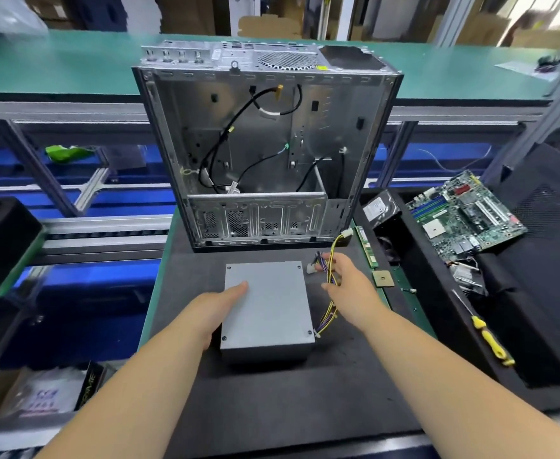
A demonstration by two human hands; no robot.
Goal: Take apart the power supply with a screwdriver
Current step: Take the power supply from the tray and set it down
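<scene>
A grey metal power supply [267,306] lies flat on the black mat [272,399], with a screw at each corner of its top plate. My left hand [214,309] rests on its left side, thumb on the top plate, fingers down the side wall. My right hand [349,281] grips the yellow, purple and black cable bundle [330,314] that comes out of the supply's right side. A screwdriver with a yellow handle [488,339] lies in the black tray to the right, away from both hands.
An empty computer case [262,154] stands open right behind the supply. A RAM stick [366,246] and a CPU chip [383,278] lie by the mat's right edge. The right tray [536,326] holds a motherboard [464,215] and a hard drive [379,208].
</scene>
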